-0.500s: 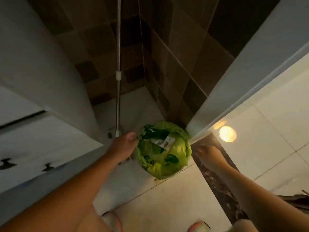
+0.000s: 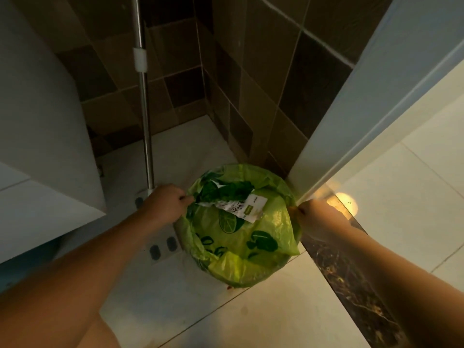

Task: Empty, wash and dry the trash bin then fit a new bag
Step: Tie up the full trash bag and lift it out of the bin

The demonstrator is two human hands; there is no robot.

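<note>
A round trash bin stands on the floor in the corner, wholly covered by its green printed bag (image 2: pixel 253 242). A white paper label (image 2: pixel 244 207) lies on top inside the bag. My left hand (image 2: pixel 167 203) pinches the bag's left edge at the rim. On the opposite side, my right hand (image 2: pixel 317 213) grips the bag's right edge. The bin's own walls are hidden under the bag.
A metal mop pole (image 2: pixel 145 121) stands upright just behind my left hand. A white cabinet (image 2: pixel 45 136) juts out at left. A white door frame (image 2: pixel 351 116) rises beside the bin at right. Dark tiled walls meet behind the bin. A dark marble threshold (image 2: pixel 351 277) runs under my right arm.
My right hand has moved up to the bag's right edge and taken hold of it. The left hand keeps its hold on the left edge. The camera has come closer.
</note>
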